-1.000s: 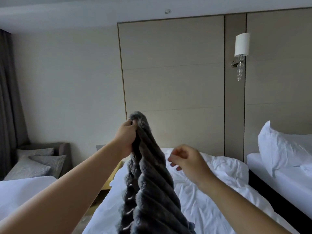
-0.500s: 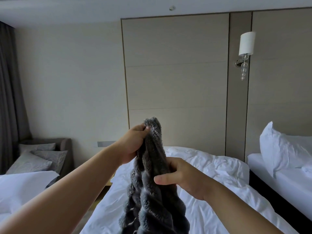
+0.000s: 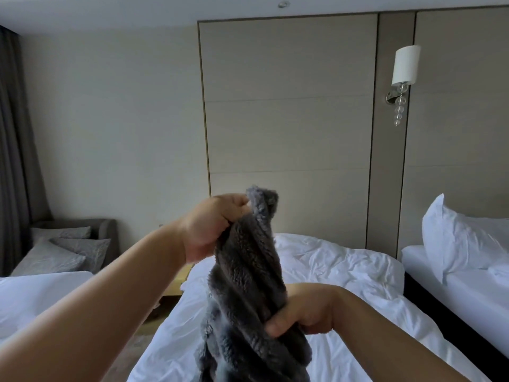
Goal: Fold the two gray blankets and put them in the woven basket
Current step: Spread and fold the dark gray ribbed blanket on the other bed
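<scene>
A fluffy dark gray blanket (image 3: 248,285) hangs bunched and twisted in front of me, above a white bed. My left hand (image 3: 209,227) pinches its top corner up high. Lower down, my right hand (image 3: 305,310) wraps around the hanging bundle. The blanket's lower part runs out of the bottom of the frame. No second blanket and no woven basket show in this view.
Under the blanket lies a bed with a rumpled white duvet (image 3: 344,271). Another white bed with a pillow (image 3: 454,241) stands at the right, and a third bed (image 3: 33,296) at the left. A gray sofa with cushions (image 3: 66,246) sits far left. A wall lamp (image 3: 405,67) hangs upper right.
My right hand went from free and apart to gripping the blanket, then slid lower down the bundle. My left hand kept hold of the top corner.
</scene>
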The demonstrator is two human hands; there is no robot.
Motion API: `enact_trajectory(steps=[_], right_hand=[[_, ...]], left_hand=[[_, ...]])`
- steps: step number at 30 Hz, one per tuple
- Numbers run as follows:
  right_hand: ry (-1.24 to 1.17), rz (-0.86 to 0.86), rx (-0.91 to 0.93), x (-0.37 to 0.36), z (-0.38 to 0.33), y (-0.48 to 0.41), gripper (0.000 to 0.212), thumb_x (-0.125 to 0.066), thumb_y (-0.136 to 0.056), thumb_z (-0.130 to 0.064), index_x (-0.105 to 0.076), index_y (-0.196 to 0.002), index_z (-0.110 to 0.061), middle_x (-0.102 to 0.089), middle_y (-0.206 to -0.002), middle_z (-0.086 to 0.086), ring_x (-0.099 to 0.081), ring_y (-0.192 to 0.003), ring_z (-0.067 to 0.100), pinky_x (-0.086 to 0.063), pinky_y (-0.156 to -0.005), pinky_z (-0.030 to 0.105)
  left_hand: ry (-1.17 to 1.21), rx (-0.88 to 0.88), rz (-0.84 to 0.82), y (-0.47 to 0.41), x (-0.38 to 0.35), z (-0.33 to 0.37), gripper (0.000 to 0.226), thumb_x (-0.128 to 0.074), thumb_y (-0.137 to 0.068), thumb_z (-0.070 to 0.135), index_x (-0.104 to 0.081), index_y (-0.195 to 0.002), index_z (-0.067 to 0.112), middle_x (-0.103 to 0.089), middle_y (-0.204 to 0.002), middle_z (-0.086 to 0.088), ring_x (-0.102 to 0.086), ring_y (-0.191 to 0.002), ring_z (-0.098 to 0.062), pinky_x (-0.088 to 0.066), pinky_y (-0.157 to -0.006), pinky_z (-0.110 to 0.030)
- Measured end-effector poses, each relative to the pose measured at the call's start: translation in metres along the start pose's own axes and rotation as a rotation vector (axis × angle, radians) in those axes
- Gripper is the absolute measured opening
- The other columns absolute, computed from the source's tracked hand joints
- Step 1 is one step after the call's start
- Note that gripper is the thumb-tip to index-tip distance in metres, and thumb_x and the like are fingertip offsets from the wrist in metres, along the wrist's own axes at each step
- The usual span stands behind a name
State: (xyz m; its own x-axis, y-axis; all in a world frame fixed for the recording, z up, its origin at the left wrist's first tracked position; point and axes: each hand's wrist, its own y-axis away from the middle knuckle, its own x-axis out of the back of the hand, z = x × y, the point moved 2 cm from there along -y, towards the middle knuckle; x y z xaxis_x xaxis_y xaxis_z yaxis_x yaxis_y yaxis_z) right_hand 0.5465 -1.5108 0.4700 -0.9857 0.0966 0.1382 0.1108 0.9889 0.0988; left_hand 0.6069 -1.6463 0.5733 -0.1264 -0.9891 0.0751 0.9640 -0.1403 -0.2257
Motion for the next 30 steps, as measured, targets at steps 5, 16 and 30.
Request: enact_trajectory(steps=[5, 16, 30], right_hand=[[0.003, -0.028, -0.213, 0.016, 0.002, 0.027, 0.043, -0.052, -0.08, 0.005, -0.074, -0.096, -0.028, -0.073, -0.098, -0.012, -0.067, -0.095, 0.003, -0.052, -0.084, 0.019], [0.978, 1.732, 0.324, 0.066, -0.054, 0.061, 0.017, -0.061, -0.085, -0.019, -0.073, -0.094, -0.012, -0.068, -0.091, 0.009, -0.063, -0.083, 0.028, -0.038, -0.066, 0.026], [0.749, 0.995, -0.132, 0.037, 0.068, 0.046, 0.014, -0.064, -0.07, -0.043, -0.055, -0.065, -0.032, -0.062, -0.065, -0.012, -0.061, -0.06, 0.002, -0.043, -0.051, 0.012]], left_hand=[[0.001, -0.119, 0.361, -0.002, 0.037, 0.018, 0.024, -0.039, -0.098, 0.004, -0.055, -0.08, 0.005, -0.063, -0.065, -0.011, -0.063, -0.056, -0.02, -0.055, -0.053, -0.026], [-0.023, -0.301, 0.597, -0.023, 0.035, 0.02, 0.023, -0.061, -0.086, 0.047, -0.063, -0.09, 0.024, -0.071, -0.076, 0.006, -0.07, -0.073, -0.013, -0.054, -0.056, -0.021], [-1.343, -0.237, 0.345, -0.037, -0.019, -0.095, 0.019, -0.053, -0.082, 0.018, -0.062, -0.096, 0.028, -0.064, -0.088, 0.005, -0.054, -0.072, -0.018, -0.035, -0.059, -0.026]])
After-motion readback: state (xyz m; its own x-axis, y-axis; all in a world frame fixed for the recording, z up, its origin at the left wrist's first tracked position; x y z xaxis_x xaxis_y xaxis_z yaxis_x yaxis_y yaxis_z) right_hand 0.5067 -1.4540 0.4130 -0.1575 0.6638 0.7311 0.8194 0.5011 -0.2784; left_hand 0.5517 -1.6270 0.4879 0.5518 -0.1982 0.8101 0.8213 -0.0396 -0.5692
